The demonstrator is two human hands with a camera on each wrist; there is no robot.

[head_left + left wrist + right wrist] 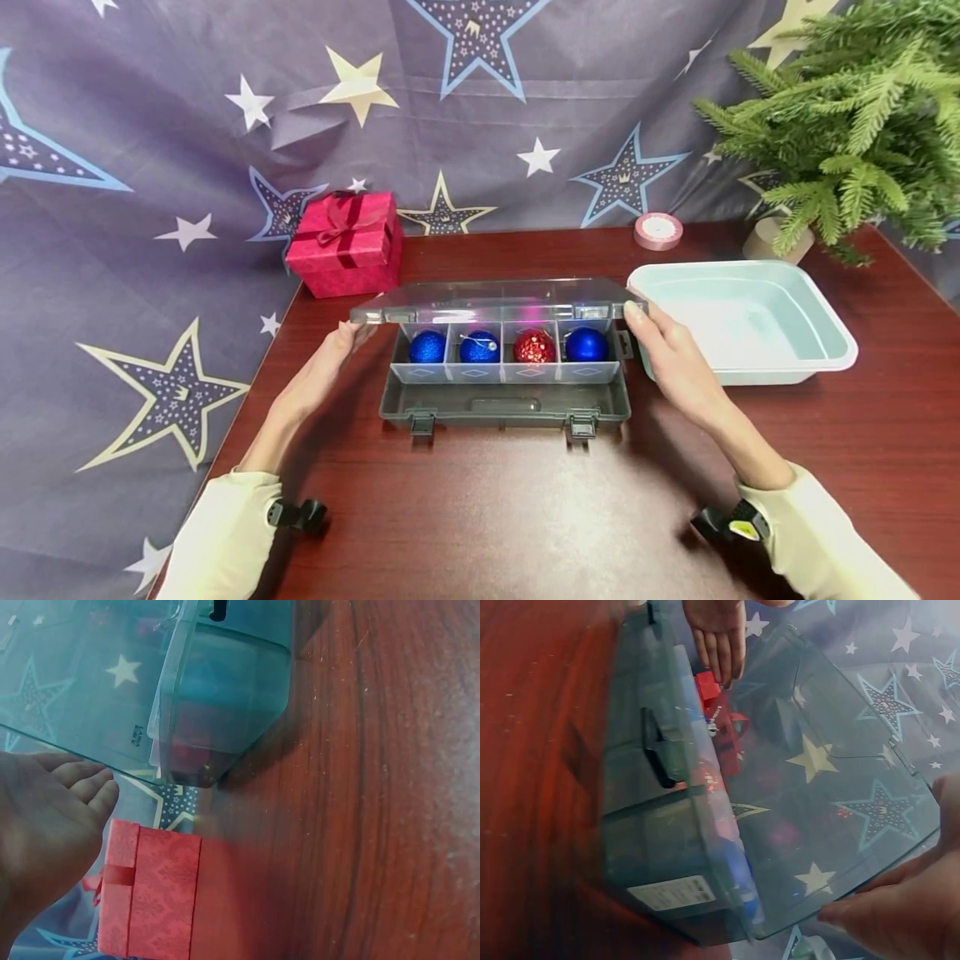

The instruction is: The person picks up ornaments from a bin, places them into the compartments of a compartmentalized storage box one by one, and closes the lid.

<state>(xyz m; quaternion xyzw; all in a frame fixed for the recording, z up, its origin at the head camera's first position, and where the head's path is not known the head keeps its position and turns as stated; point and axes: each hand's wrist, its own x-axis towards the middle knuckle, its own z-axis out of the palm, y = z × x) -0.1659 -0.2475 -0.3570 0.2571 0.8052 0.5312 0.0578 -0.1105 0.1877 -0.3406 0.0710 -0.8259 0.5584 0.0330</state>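
A see-through grey plastic storage box stands on the table with its hinged lid raised and tilted. In its divided inner tray are a red glittery bauble and several blue ones, such as the smooth blue bauble at the right. My right hand pinches the lid's right edge, thumb on the near side. At the lid's left edge is my left hand; the left wrist view shows its fingers fairly straight, seemingly touching the rim. Two latches hang at the box front, one being the left latch.
A red gift box with a bow sits back left. Right of the storage box is a pale blue basin. Behind it stand a pink ribbon roll and an artificial fir tree. A star-patterned cloth hangs behind.
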